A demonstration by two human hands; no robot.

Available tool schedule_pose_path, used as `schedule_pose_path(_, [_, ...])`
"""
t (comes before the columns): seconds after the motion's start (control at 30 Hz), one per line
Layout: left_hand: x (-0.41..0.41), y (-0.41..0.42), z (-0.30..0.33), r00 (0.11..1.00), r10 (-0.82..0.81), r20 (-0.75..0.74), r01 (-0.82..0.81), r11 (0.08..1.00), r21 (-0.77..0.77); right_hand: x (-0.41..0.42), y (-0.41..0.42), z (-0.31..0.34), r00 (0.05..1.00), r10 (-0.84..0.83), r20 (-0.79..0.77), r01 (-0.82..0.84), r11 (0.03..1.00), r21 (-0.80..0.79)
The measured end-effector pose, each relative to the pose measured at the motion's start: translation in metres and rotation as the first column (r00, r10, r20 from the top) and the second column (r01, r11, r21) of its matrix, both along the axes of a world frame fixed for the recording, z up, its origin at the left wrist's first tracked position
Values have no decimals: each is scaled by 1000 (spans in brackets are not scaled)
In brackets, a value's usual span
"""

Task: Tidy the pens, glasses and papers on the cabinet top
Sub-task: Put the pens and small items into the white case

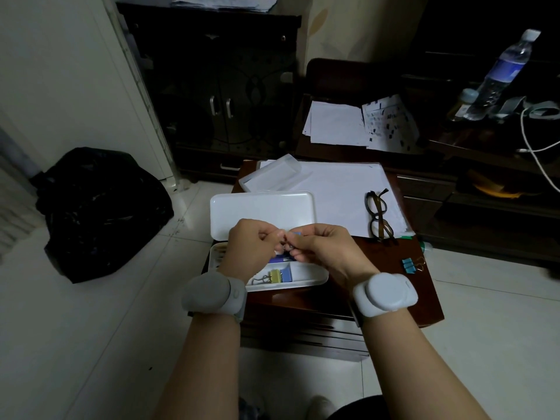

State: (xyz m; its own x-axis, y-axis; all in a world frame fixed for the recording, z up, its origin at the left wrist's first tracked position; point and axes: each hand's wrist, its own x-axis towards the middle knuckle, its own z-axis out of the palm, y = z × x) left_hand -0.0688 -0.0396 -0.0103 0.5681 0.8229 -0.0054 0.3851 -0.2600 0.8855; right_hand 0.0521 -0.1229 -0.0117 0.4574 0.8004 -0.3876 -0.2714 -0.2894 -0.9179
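Both of my hands meet over the open pencil case [306, 275] on the counter [394, 298]: left hand [251, 248] and right hand [322, 248] pinch one small blue item I cannot identify. I judge I'm stowing small things; next, drop it in a compartment. Glasses [378, 215] lie on the papers [342, 189].

Dim, underexposed view; corners dark, edges warped.
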Motion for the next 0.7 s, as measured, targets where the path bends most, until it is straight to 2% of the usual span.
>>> schedule_pose_path(0.13, [0, -1, 1, 995, 101, 6, -101, 989, 105, -3, 3, -4, 979, -8, 205, 16, 999, -38])
schedule_pose_path(0.3, [-3, 7, -2, 954, 301, 15, -298, 934, 196, -23, 11, -13, 929, 105, 354, -87, 994, -67])
schedule_pose_path(0.4, [-4, 10, -3, 928, 367, 60, -371, 902, 223, -35, 12, -15, 854, 200, 480, -187, 979, -77])
schedule_pose_path(0.53, [-5, 14, -4, 906, 412, 99, -422, 860, 288, -45, 14, -18, 705, 293, 646, -297, 949, -107])
schedule_pose_path(0.7, [-6, 13, -2, 891, 432, 141, -454, 832, 318, -46, 16, -19, 649, 303, 698, -314, 942, -117])
